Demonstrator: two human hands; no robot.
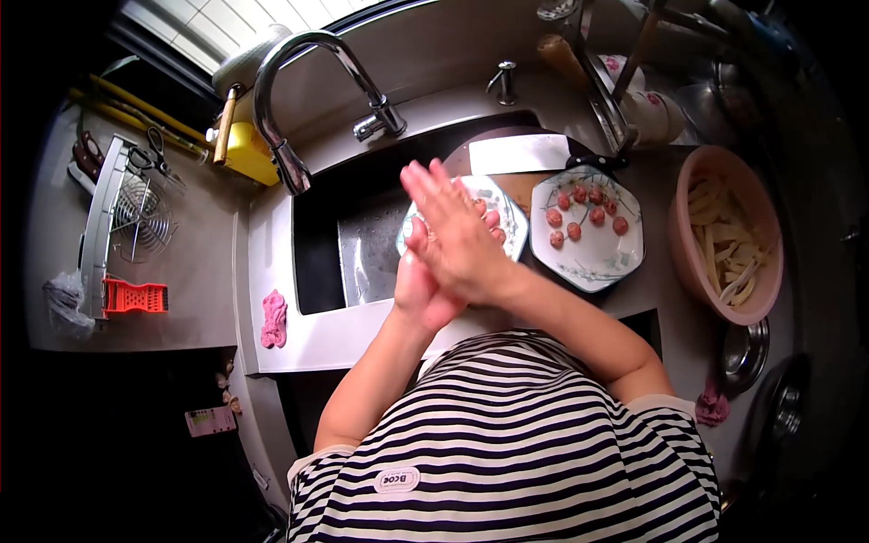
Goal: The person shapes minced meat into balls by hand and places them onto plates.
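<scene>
My right hand (463, 252) lies across my left hand (422, 291), palms pressed together and fingers stretched out. Whatever is between the palms, if anything, is hidden. Both hands are over the front edge of the sink, in front of a white patterned plate (515, 217), which they partly cover; its contents are hard to make out. To the right, a second white octagonal plate (588, 258) bears several small reddish meatballs (597, 215).
Behind the plates are a white sheet (518, 154) and a black-handled knife (597, 161). A pink basin (681, 217) of pale strips (724, 244) stands right. A tap (294, 172) arches over the sink (371, 258). A pink cloth (273, 319) and orange grater (136, 296) lie left.
</scene>
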